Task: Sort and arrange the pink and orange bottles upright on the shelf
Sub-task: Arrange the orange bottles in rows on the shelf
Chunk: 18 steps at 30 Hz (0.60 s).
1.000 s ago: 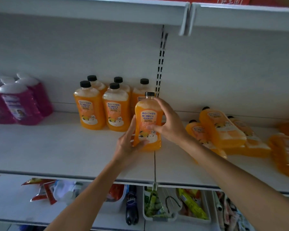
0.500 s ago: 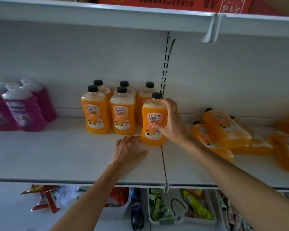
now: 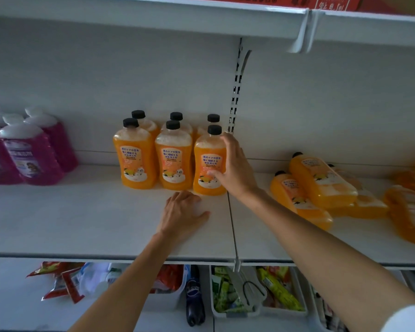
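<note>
Nearest to us, below the shelf [image 3: 82, 224], white bins [image 3: 235, 313] of packets are sitting on the lower level, and they are playing no part in this job. On the shelf's front half we are resting our left hand [image 3: 182, 212] palm down, its grip holding nothing, just in front of the orange block. A little farther in, our right hand [image 3: 234, 168] is wrapping the front right orange bottle [image 3: 206, 164]. The thumb is lying across the label and the fingers are curling round the right side, so that grip is closed on the bottle. The bottle is standing upright with its base on the shelf, just left of the seam between the two boards. It is completing a front row of three with its two front neighbours [image 3: 134, 161], and three back bottles [image 3: 176, 117] are showing black caps behind, so we are judging six orange ones done. Far left, the pink bottles [image 3: 31, 154] are standing together. To the right, well apart from the block, the fallen orange bottles [image 3: 321, 185] are lying on their sides, some overlapping, with more running off the frame edge. Those are what is left for us to stand up, so we are reckoning the job roughly half done.
</note>
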Tool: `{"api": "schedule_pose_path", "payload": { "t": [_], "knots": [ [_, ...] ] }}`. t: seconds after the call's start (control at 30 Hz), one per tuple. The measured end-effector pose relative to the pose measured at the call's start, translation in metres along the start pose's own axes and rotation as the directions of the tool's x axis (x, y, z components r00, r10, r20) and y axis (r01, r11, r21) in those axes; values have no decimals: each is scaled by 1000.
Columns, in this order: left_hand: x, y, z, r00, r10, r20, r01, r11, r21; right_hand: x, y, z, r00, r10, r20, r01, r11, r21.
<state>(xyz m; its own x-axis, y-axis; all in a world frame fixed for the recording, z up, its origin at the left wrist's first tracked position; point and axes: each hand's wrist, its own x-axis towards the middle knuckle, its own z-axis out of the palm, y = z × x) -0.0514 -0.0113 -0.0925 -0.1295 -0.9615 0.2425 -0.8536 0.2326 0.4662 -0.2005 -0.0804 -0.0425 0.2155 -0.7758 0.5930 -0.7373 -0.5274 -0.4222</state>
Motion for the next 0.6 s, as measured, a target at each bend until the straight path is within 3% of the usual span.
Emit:
{"api": "schedule_pose_path", "payload": {
  "t": [0.13,0.3,0.47,0.6],
  "knots": [
    [0,0,-1,1000,6,-7,-6,1000,0,8,-1,0,1000,26,-7,-26,999,-41],
    [-2,3,0,1000,-1,12,1,999,39,16,-4,-10,997,-43,59,56,968,-246],
    [-3,17,2,1000,19,11,-19,1000,22,16,-2,-19,990,-49,132,87,951,-296],
    [1,38,11,998,61,11,-60,998,-24,17,6,-36,974,-147,173,197,928,-317]
  ]
}}
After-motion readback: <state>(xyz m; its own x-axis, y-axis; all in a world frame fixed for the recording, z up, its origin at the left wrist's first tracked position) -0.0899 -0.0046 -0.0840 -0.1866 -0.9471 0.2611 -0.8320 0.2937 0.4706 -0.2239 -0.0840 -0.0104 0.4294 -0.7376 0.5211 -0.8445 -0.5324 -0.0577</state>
